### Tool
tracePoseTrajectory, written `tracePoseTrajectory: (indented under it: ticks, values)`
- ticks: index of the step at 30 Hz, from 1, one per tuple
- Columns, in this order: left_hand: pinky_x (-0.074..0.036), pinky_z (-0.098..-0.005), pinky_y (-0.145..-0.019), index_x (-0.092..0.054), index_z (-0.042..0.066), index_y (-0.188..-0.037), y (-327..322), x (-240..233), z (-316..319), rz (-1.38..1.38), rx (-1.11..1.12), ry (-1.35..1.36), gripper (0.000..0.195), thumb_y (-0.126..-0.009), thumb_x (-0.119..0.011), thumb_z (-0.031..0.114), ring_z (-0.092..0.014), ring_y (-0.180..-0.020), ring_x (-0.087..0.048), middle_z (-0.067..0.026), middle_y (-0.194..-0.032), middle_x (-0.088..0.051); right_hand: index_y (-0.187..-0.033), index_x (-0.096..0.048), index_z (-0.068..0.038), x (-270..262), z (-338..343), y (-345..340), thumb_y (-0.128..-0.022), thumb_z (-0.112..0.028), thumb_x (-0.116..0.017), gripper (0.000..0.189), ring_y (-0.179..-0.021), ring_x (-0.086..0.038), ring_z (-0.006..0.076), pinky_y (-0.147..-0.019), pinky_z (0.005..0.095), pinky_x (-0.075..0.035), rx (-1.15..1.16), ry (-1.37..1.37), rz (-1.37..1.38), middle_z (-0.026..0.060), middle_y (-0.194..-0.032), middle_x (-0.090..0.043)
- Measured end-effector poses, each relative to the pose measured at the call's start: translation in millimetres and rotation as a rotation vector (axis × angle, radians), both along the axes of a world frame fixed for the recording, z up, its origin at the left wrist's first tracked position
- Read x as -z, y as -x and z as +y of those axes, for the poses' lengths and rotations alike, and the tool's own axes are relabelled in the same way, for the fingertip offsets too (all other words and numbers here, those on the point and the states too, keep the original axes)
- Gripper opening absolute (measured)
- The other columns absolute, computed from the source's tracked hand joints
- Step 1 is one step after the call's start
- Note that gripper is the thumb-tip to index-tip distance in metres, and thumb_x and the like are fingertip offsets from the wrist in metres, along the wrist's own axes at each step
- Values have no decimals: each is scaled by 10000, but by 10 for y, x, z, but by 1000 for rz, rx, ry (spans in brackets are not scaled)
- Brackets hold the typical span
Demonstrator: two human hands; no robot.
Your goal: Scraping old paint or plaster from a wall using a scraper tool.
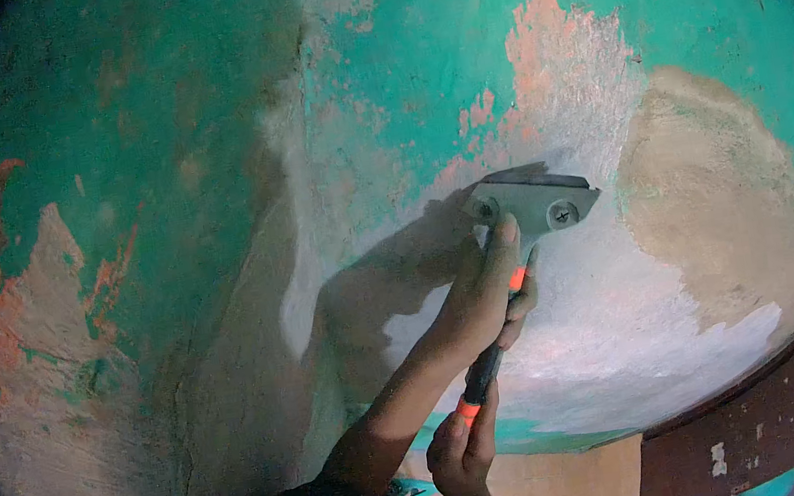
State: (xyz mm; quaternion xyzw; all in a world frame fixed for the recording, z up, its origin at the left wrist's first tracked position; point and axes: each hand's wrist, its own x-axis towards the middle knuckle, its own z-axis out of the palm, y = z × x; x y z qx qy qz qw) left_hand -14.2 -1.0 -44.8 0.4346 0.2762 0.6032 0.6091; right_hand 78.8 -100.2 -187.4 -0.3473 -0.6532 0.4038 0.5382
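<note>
A long-handled paint scraper with a broad grey metal head and two screws is held up against a peeling wall. Its blade edge lies at or close to a pale scraped patch; exact contact is hard to tell. My left hand grips the black and orange handle just below the head, thumb extended towards the metal. Lower down, my right hand holds the handle's end near its orange band. Green paint surrounds the pale patch, with pinkish under-layers showing along its upper edge.
An inner wall corner runs down left of the scraper. A beige-brown bare patch lies to the right. Below is a dark brown wooden panel with worn spots, beside a light tan surface. Shadows of my arms fall across the corner.
</note>
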Motion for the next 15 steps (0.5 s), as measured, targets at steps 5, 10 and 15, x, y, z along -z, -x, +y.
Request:
tracePoseTrajectory:
  ticks: [5, 10, 15]
  values:
    - [-271, -251, -313, -436, 98, -826, -31, -37, -18, -69, 39, 28, 607, -929, -285, 676, -89, -312, -318, 25, -477, -351, -1490, -41, -17, 21, 11, -17, -999, -181, -347, 601, -520, -406, 45, -472, 200, -346, 56, -51, -59, -24, -653, -419]
    - [-264, -249, -317, -441, 95, -842, -24, -9, 6, -49, 25, 14, 619, -919, -291, 690, -88, -314, -318, 26, -488, -359, -1491, -45, -20, 95, 37, -72, -997, -162, -353, 599, -533, -412, 48, -483, 200, -358, 52, -38, -94, -20, -668, -429]
    - [-269, -246, -324, -450, 91, -847, -40, -49, 10, -45, 9, 14, 635, -908, -300, 705, -86, -318, -320, 30, -488, -360, -1493, -40, -27, 49, 74, -89, -993, -144, -356, 602, -533, -415, 49, -483, 197, -363, 12, 14, -31, -14, -680, -441]
